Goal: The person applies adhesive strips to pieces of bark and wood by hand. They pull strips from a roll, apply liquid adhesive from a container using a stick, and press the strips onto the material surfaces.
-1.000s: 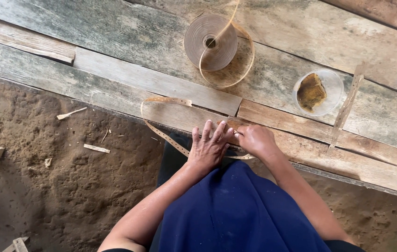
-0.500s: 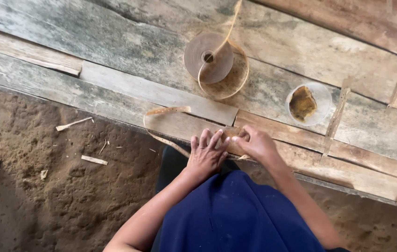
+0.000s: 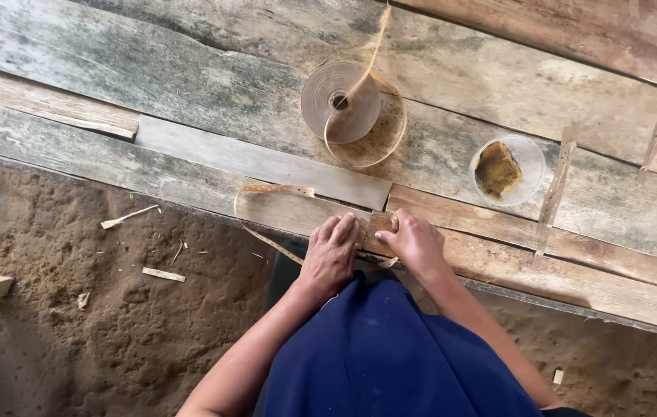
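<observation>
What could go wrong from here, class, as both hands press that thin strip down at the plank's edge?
1. The left hand and right hand work on rough, weathered planks; splinters seem possible.
2. The thin strip loops loose off the edge and might kink or snap.
3. The small bowl of brown paste sits close to the right hand; a careless reach could tip it.

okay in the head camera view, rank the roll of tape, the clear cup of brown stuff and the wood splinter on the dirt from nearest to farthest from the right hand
From the right hand:
1. Clear cup, up and to its right on the planks.
2. Roll of tape, farther up the planks, slightly left.
3. Wood splinter, far left on the dirt.
</observation>
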